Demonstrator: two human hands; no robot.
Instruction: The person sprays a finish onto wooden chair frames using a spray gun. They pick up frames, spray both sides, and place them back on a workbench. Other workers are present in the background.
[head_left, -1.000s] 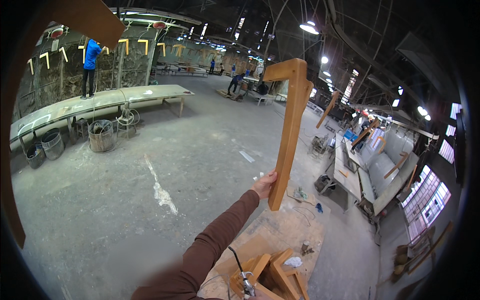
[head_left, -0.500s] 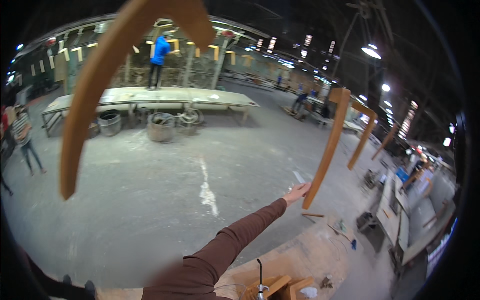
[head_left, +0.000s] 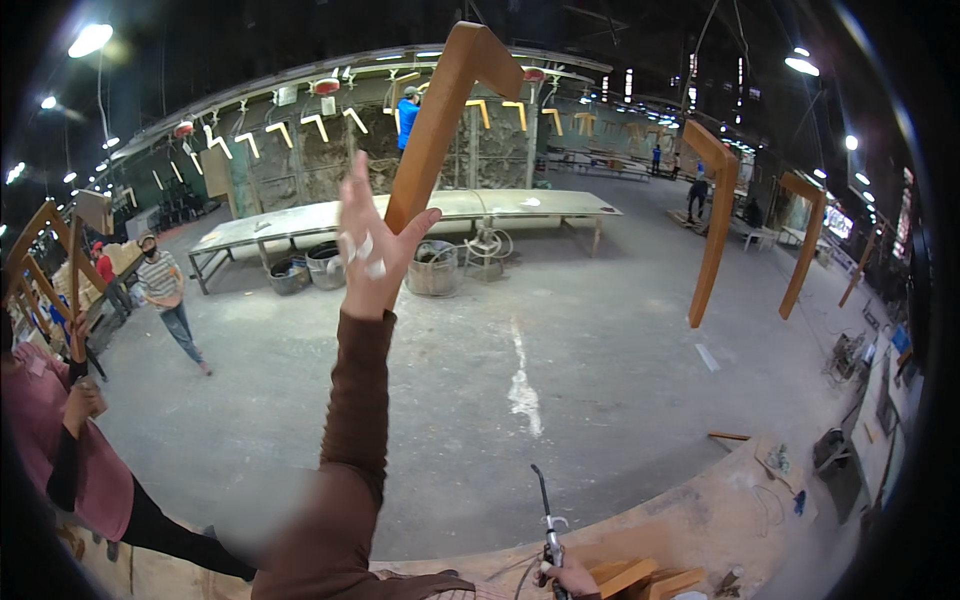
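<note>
My left hand, with white patches on its back, is raised at an L-shaped brown wooden piece. Its fingers stretch upward and the thumb stands apart. The piece's lower part passes behind the hand; whether the palm touches it is hidden. At the bottom edge, my right hand is closed round an air blow gun with a thin bent nozzle pointing up. Further L-shaped wooden pieces hang at the right, a near one and a farther one.
Beside me at the left, a co-worker in a pink top holds a wooden frame part. Another person stands beyond. A long pale bench crosses the back, with buckets before it. Wooden parts lie at the bottom right.
My view has swung left. My left hand has left a hanging piece at the right and is now raised at another one. My right hand has come into view with the blow gun.
</note>
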